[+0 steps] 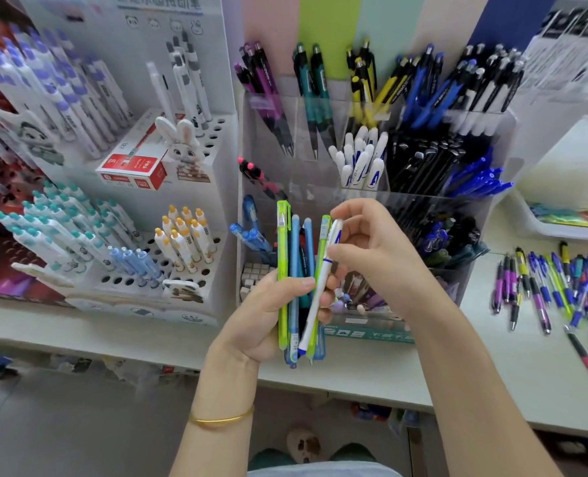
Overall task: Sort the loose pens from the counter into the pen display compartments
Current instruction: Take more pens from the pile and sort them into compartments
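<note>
**Q:** What lies nearest in the figure?
**A:** A bangle (221, 420) on the left wrist. Above it, the left hand (268, 315) is clenched round a bundle (294, 256) of green and blue pens, held upright over the front edge of the counter (533, 373).

**Q:** And the right hand?
**A:** The right hand (371, 249) pinches the upper part of a white pen (320, 287), which leans against the bundle's front.

**Q:** Where are the pens to be sorted?
**A:** Loose pens (554, 287) lie scattered on the counter at right, well apart from both hands. Behind the hands stands the clear display (306, 187). One compartment holds similar white pens (361, 160), caps up.
</note>
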The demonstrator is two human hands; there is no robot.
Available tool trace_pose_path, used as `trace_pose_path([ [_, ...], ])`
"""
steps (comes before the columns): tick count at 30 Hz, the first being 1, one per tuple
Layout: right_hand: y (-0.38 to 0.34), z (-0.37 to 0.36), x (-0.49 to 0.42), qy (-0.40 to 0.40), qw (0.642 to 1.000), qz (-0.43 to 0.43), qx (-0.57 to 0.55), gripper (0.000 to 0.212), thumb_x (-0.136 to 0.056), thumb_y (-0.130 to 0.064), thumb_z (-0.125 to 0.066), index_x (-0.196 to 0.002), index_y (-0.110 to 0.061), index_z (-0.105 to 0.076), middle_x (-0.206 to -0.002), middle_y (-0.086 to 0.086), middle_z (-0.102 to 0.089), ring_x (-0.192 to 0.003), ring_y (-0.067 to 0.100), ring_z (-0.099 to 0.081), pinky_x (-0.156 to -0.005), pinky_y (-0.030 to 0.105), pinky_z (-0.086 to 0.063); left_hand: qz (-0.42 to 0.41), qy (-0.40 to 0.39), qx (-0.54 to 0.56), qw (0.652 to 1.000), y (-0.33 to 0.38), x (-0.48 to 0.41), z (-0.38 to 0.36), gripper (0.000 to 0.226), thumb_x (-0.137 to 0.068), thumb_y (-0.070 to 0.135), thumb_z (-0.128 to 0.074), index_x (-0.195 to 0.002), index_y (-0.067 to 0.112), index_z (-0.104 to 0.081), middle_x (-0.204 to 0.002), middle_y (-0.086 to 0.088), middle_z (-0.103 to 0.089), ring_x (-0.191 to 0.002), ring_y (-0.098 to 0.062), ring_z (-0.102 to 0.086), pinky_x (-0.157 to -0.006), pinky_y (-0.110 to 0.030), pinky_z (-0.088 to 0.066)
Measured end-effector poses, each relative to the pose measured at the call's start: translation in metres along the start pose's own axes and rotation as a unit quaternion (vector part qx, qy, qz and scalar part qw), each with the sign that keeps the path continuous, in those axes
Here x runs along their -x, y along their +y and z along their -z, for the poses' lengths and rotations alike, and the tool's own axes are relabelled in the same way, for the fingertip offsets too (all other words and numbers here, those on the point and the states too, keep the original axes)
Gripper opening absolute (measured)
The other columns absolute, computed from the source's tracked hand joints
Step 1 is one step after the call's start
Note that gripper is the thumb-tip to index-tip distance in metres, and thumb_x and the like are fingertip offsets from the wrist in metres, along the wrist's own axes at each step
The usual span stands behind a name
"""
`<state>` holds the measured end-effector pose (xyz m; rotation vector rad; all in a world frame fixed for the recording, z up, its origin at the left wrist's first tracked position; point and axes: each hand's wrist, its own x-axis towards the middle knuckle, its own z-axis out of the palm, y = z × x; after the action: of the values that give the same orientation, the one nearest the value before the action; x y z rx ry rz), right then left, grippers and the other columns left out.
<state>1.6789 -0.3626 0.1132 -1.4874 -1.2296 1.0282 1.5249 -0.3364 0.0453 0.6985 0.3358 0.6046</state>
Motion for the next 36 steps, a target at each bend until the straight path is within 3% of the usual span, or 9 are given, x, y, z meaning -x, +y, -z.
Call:
trace_pose_path([
  [4, -0.001, -0.001, -0.005, -0.003, 1.000, 0.001, -0.021, 0.037, -0.085, 0.007, -0.058, -0.112, -0.019, -0.056, -0.087, 0.005, -0.056, -0.066, 0.016, -0.058, -0.068, 0.037, -0.054, 0.015, -0.015, 0.066, 0.998, 0.002, -0.001, 0.000, 0.038, -0.077, 0.007, -0.071, -0.113, 0.000, -0.065, -0.089, -0.013, -0.060, -0.077, -0.021, -0.063, -0.068, -0.031, -0.054],
  [7, -0.003, -0.001, -0.009, 0.004, 1.000, -0.002, -0.028, 0.033, -0.085, 0.007, -0.057, -0.109, -0.016, -0.059, -0.085, 0.004, -0.057, -0.058, 0.015, -0.057, -0.059, 0.030, -0.052, 0.023, -0.014, 0.100, 0.995, 0.004, 0.000, 0.000, 0.048, -0.071, 0.011, -0.080, -0.115, -0.001, -0.065, -0.091, -0.015, -0.067, -0.079, -0.025, -0.068, -0.087, -0.045, -0.054],
  [12, -0.003, -0.005, -0.013, -0.006, 0.999, 0.001, -0.039, 0.032, -0.084, 0.004, -0.063, -0.112, -0.012, -0.061, -0.084, 0.001, -0.060, -0.062, 0.013, -0.061, -0.056, 0.025, -0.051, 0.036, 0.017, 0.160, 0.986, 0.011, 0.004, -0.005, 0.049, -0.062, 0.003, -0.084, -0.109, -0.002, -0.071, -0.105, -0.021, -0.070, -0.094, -0.032, -0.071, -0.071, -0.041, -0.059],
  [15, -0.005, -0.007, -0.017, -0.018, 1.000, 0.013, 0.007, 0.036, -0.083, 0.001, -0.067, -0.116, -0.014, -0.062, -0.089, 0.003, -0.060, -0.070, 0.013, -0.061, -0.060, 0.029, -0.056, 0.042, 0.055, 0.130, 0.989, 0.013, 0.006, -0.007, 0.039, -0.067, 0.006, -0.082, -0.103, -0.002, -0.071, -0.095, -0.020, -0.071, -0.082, -0.031, -0.072, -0.064, -0.038, -0.059],
  [21, -0.001, -0.010, -0.020, 0.014, 0.994, 0.053, 0.093, 0.042, -0.078, -0.017, -0.076, -0.116, -0.024, -0.060, -0.099, 0.002, -0.055, -0.069, 0.006, -0.054, -0.069, 0.023, -0.052, 0.018, -0.019, 0.094, 0.995, 0.010, 0.001, -0.003, 0.030, -0.082, 0.007, -0.073, -0.105, 0.002, -0.054, -0.083, -0.006, -0.057, -0.063, -0.010, -0.054, -0.057, -0.023, -0.049],
  [25, -0.001, -0.007, -0.020, 0.009, 0.998, -0.011, 0.059, 0.025, -0.089, -0.025, -0.064, -0.114, -0.018, -0.065, -0.086, -0.007, -0.067, -0.067, 0.002, -0.059, -0.058, 0.016, -0.045, 0.005, -0.038, 0.100, 0.994, 0.010, 0.003, 0.000, 0.033, -0.083, 0.008, -0.071, -0.114, 0.005, -0.058, -0.086, -0.006, -0.057, -0.062, -0.009, -0.053, -0.057, -0.022, -0.048],
  [28, -0.001, -0.008, -0.016, -0.028, 0.999, -0.034, 0.016, 0.007, -0.090, -0.018, -0.064, -0.092, -0.014, -0.069, -0.073, -0.005, -0.071, -0.061, 0.000, -0.062, -0.050, 0.009, -0.042, -0.006, 0.002, 0.055, 0.998, 0.011, 0.004, -0.006, 0.032, -0.081, 0.007, -0.070, -0.109, 0.001, -0.055, -0.087, -0.009, -0.062, -0.062, -0.011, -0.056, -0.056, -0.024, -0.050],
  [33, 0.001, -0.014, -0.014, 0.081, 0.996, -0.017, -0.032, 0.006, -0.093, -0.017, -0.057, -0.095, -0.012, -0.055, -0.078, 0.005, -0.069, -0.050, 0.004, -0.052, -0.044, 0.015, -0.037, -0.010, 0.133, -0.104, 0.986, 0.012, 0.003, -0.021, 0.020, -0.095, -0.001, -0.048, -0.115, -0.003, -0.053, -0.079, -0.012, -0.068, -0.066, -0.022, -0.069, -0.060, -0.034, -0.060],
  [36, -0.002, -0.009, -0.013, 0.081, 0.994, -0.006, -0.076, 0.007, -0.095, -0.010, -0.051, -0.101, -0.011, -0.052, -0.075, 0.011, -0.065, -0.039, 0.008, -0.038, -0.038, 0.018, -0.030, -0.009, 0.181, -0.209, 0.961, 0.005, 0.000, -0.021, 0.023, -0.094, -0.002, -0.051, -0.117, -0.002, -0.051, -0.073, -0.006, -0.067, -0.061, -0.017, -0.067, -0.056, -0.028, -0.055],
])
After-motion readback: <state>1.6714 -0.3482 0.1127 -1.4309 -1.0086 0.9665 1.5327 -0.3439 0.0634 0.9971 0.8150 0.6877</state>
